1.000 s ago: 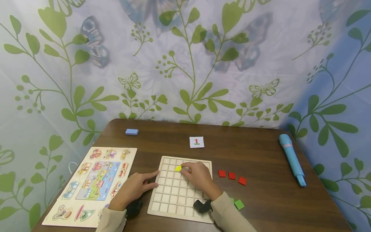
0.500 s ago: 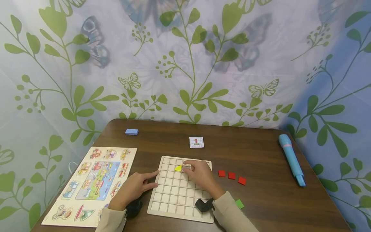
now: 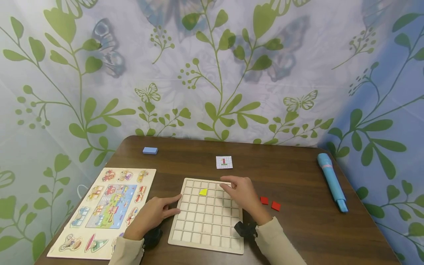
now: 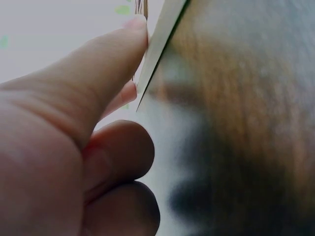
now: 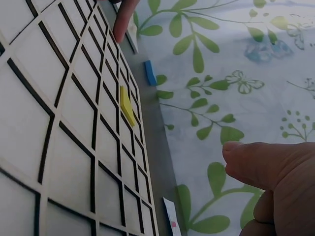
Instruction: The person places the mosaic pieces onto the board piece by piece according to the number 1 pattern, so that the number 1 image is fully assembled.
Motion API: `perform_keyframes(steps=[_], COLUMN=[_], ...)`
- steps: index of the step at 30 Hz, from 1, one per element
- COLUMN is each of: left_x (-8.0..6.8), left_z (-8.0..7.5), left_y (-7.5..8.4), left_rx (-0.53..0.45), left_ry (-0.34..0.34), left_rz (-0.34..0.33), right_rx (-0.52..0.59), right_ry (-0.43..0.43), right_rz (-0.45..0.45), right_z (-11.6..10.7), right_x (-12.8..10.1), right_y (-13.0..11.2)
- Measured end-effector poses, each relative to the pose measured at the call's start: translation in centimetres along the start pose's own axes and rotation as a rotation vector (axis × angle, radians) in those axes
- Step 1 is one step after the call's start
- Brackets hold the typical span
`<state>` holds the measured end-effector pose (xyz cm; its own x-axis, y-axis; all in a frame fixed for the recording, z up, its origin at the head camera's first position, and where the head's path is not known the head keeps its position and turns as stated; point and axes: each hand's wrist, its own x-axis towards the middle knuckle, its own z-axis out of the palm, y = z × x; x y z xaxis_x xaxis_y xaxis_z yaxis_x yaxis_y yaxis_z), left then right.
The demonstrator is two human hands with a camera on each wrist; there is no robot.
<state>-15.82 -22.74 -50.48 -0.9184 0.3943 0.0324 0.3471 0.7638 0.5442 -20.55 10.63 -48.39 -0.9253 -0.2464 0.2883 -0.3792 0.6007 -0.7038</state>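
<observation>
You have two hands over a brown desk (image 3: pixel 285 158), both in beige sleeves, with one wooden grid board (image 3: pixel 203 227) between them. One yellow tile (image 3: pixel 203 191) lies on this board, at the second row from the far edge, third cell from the left; the right wrist view shows its thin edge above the grid lines, though you cannot tell from here whether it is fully seated. Your left hand (image 3: pixel 153 214) touches the board's left edge with thumb and index fingertips, that grip spread apart. Your right hand (image 3: pixel 244 193) is above the board's far right part, its grip apart, thumb and index separated with nothing between them. Two red tiles (image 3: pixel 276 205) can be counted on the desk just to the right of your right hand. Beyond the board lies one small white card (image 3: pixel 224 162) printed with a grid and a red and green figure. One blue block (image 3: pixel 150 150) sits at far left, one wooden picture board (image 3: pixel 145 176) is near your left forearm, and one light-blue stick-shaped object (image 3: pixel 332 180) lies at far right. Leafy cloth (image 3: pixel 198 99) hangs behind.
</observation>
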Motion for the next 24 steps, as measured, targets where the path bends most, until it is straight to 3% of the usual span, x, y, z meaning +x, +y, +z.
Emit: perform_keyframes(steps=[16, 24], left_x=[0.0, 0.0], left_z=[-0.1, 0.0], left_y=[0.1, 0.2], left_rx=[-0.008, 0.009], left_ry=[-0.006, 0.002], left_rz=[0.000, -0.014], right_rx=[-0.134, -0.182], right_ry=[0.017, 0.015], right_rz=[0.002, 0.050], right_z=[-3.0, -4.3], right_x=[-3.2, -4.7], right_y=[3.8, 5.8])
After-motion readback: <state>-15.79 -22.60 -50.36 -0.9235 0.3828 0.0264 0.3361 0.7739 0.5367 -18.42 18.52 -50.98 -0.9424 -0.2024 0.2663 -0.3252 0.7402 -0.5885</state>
